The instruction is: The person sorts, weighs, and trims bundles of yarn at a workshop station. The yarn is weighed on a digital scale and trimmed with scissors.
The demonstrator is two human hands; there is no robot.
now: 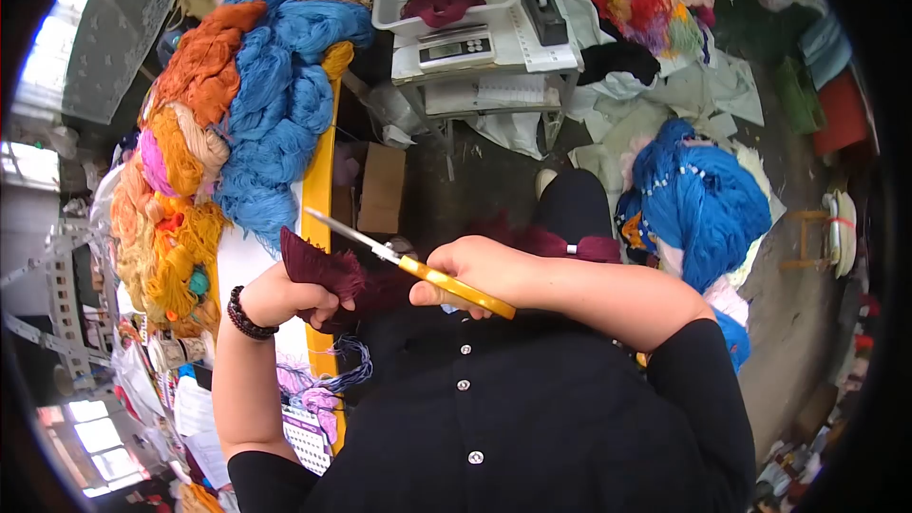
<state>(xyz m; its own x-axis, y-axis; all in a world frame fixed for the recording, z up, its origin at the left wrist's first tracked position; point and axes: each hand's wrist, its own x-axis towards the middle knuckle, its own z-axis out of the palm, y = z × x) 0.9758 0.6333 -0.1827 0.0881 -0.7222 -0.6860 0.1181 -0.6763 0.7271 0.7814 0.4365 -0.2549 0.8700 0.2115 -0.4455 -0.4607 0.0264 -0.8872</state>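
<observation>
My left hand (280,297), with a dark beaded bracelet at the wrist, is closed around a bundle of maroon yarn (321,266). The bundle's bushy end fans out above my fingers. In my right hand (475,269) is a pair of scissors (446,282) with yellow handles. Its blades look closed and point up and left, passing over the top of the yarn bundle. More dark maroon yarn hangs between my hands, partly lost against my black clothes. Beyond my right forearm, a maroon hank (597,248) with a small white band lies across my leg.
Orange, yellow and blue yarn hanks (275,95) pile on the yellow-edged table (321,166) at left. Ahead, a small stand (418,85) bears a digital scale (456,49) and a white tub (385,14) with maroon yarn. Blue yarn (703,195) lies heaped at right.
</observation>
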